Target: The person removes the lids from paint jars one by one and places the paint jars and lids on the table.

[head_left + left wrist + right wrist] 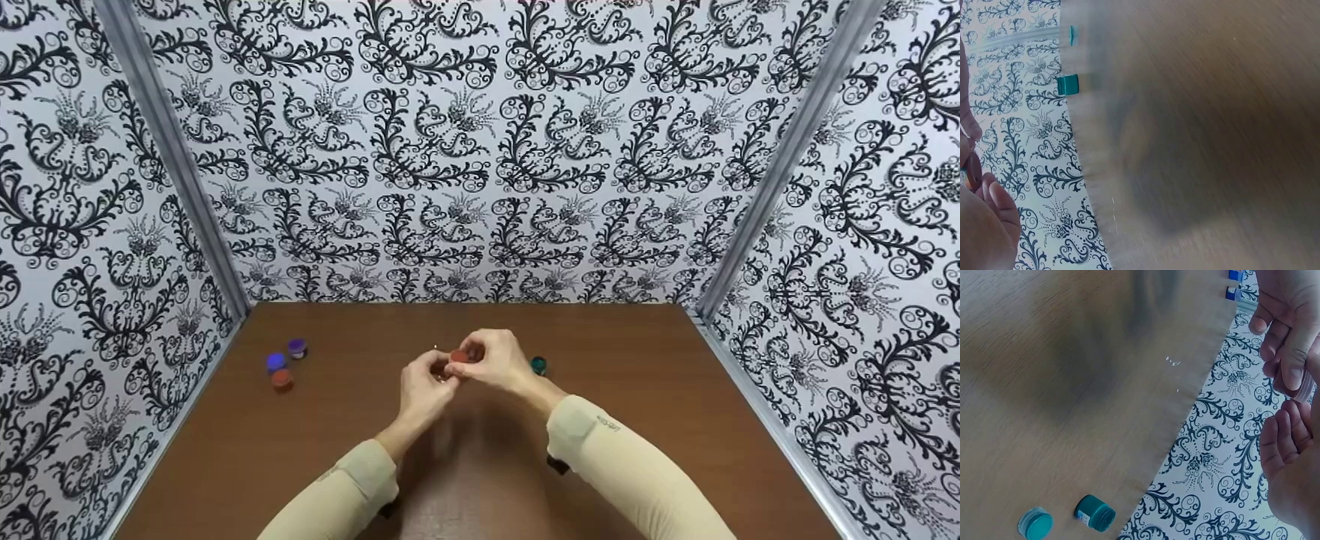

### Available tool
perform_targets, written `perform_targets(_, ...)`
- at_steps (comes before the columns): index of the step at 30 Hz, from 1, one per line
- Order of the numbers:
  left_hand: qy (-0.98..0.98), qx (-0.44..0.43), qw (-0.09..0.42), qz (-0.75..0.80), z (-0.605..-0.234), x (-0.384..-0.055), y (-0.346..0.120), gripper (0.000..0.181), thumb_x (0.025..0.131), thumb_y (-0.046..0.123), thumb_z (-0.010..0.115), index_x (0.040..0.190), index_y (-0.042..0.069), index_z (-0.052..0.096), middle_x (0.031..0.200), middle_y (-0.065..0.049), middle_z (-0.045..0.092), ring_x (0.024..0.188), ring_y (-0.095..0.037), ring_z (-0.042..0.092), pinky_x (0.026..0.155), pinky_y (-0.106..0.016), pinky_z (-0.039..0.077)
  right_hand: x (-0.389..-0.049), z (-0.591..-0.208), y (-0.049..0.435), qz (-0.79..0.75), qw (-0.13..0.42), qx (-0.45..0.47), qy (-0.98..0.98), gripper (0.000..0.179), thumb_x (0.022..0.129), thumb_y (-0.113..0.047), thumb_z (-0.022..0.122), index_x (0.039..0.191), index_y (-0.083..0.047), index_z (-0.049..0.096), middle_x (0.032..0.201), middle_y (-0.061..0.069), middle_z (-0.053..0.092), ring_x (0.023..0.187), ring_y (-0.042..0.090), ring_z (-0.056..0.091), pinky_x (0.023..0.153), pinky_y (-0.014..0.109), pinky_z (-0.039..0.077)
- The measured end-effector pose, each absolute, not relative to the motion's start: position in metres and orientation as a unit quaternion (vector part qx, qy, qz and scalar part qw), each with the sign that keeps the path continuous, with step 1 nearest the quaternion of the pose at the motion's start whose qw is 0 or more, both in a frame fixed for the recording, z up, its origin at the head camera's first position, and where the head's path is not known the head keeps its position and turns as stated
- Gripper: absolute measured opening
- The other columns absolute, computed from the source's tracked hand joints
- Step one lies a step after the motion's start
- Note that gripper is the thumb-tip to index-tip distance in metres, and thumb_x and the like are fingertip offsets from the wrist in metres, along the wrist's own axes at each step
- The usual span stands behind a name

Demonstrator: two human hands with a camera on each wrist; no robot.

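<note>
Both hands meet over the middle of the table around a small red paint jar (459, 357). My left hand (426, 388) grips it from the left, and in the right wrist view the left thumb presses against the see-through jar (1303, 389). From the other side my right hand (499, 363) pinches the red top with thumb and fingers. In the left wrist view only a slice of the jar (972, 171) shows between the hands. Fingers cover most of it, so whether its lid is loose I cannot tell.
On the table's left stand a purple jar (298, 348), a blue jar (277, 362) and an orange-red jar (281, 379). Right of the hands is a green jar (1094, 513), with a round teal piece (1036, 524) beside it. Patterned walls (465, 150) enclose the brown table (337, 420).
</note>
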State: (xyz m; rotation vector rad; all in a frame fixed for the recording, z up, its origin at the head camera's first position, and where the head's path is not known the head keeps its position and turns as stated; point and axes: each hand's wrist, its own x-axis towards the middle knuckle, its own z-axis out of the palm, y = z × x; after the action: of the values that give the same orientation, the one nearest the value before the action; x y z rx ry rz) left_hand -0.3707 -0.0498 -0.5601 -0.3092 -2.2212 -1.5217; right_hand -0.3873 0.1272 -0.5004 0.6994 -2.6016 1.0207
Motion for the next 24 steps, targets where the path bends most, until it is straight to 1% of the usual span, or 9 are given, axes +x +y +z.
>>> perform_targets(5,-0.802,-0.124,0.219,-0.541,-0.5592,-0.3703,-0.0513,0.012,0.085,0.007,0.090,0.094,0.009,0.083,0.085,-0.006,0.082,0.074,-0.012,0.071,0.067,-0.017,0.053,-0.3873,-0.5023,0.1276,0.343,0.142,0.264,-0.890,0.029,0.090,-0.032,0.095,0.101,-0.008,0.085,0.088,0.009,0.080,0.074,0.005,0.062,0.070,0.021,0.055)
perform_targets(10,-0.800,-0.136,0.218,-0.542,-0.5580,-0.3697,-0.0531,0.014,0.087,0.008,0.091,0.098,0.008,0.084,0.089,-0.007,0.083,0.076,-0.011,0.072,0.068,-0.018,0.055,-0.3862,-0.5010,0.1297,0.325,0.148,0.306,-0.883,0.028,0.093,-0.029,0.092,0.109,-0.007,0.086,0.092,0.011,0.076,0.081,0.014,0.065,0.075,0.023,0.053)
perform_targets(12,-0.800,-0.140,0.217,-0.542,-0.5575,-0.3698,-0.0537,0.015,0.087,0.008,0.091,0.100,0.007,0.084,0.090,-0.008,0.084,0.077,-0.012,0.073,0.069,-0.019,0.056,-0.3861,-0.5000,0.1306,0.317,0.146,0.323,-0.880,0.027,0.095,-0.027,0.090,0.113,-0.006,0.086,0.094,0.012,0.075,0.084,0.019,0.066,0.077,0.025,0.054)
perform_targets(15,-0.800,-0.145,0.214,-0.541,-0.5567,-0.3701,-0.0544,0.017,0.088,0.010,0.092,0.102,0.007,0.085,0.093,-0.008,0.085,0.079,-0.015,0.075,0.071,-0.022,0.059,-0.3866,-0.4993,0.1315,0.316,0.137,0.343,-0.874,0.028,0.097,-0.021,0.087,0.119,-0.003,0.085,0.100,0.013,0.075,0.090,0.025,0.070,0.082,0.029,0.059)
perform_targets(19,-0.804,-0.145,0.206,-0.539,-0.5559,-0.3705,-0.0549,0.019,0.089,0.013,0.092,0.105,0.006,0.085,0.095,-0.008,0.086,0.083,-0.018,0.079,0.075,-0.028,0.065,-0.3860,-0.4977,0.1324,0.317,0.123,0.364,-0.867,0.031,0.098,-0.012,0.081,0.126,0.002,0.082,0.110,0.016,0.075,0.100,0.031,0.074,0.091,0.040,0.063)
perform_targets(21,-0.805,-0.145,0.202,-0.539,-0.5561,-0.3706,-0.0549,0.019,0.090,0.014,0.092,0.105,0.006,0.085,0.095,-0.009,0.085,0.084,-0.020,0.080,0.076,-0.030,0.066,-0.3851,-0.4970,0.1328,0.316,0.119,0.373,-0.864,0.034,0.097,-0.009,0.079,0.128,0.004,0.080,0.113,0.019,0.075,0.102,0.034,0.074,0.093,0.046,0.064)
perform_targets(24,-0.805,-0.145,0.200,-0.539,-0.5566,-0.3704,-0.0551,0.019,0.090,0.013,0.091,0.104,0.005,0.085,0.093,-0.011,0.085,0.083,-0.024,0.080,0.076,-0.034,0.067,-0.3838,-0.4970,0.1332,0.314,0.116,0.380,-0.862,0.035,0.097,-0.007,0.077,0.130,0.005,0.079,0.114,0.020,0.074,0.104,0.036,0.074,0.093,0.046,0.064)
